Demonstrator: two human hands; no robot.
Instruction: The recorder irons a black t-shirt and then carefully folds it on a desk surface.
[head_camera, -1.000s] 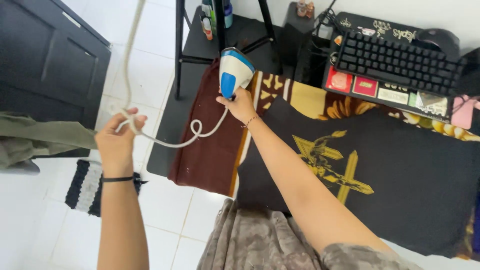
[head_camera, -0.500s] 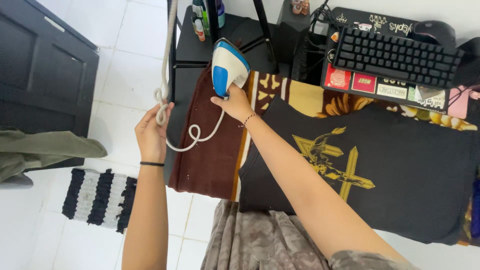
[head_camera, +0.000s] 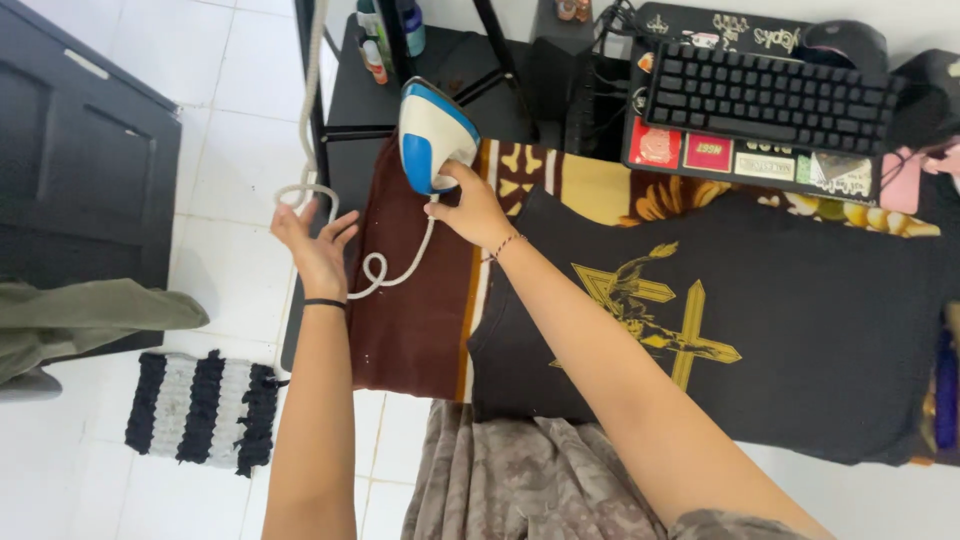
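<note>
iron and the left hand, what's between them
In the head view, only the white cord spans the gap, curling from the iron down and toward the left hand, above brown cloth.

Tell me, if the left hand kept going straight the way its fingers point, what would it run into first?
The left hand points up the picture, palm open. First in its line is the loop of white cord at its fingertips, probably touching already. Beyond that stands the black shelf frame, though depth is hard to judge.
</note>
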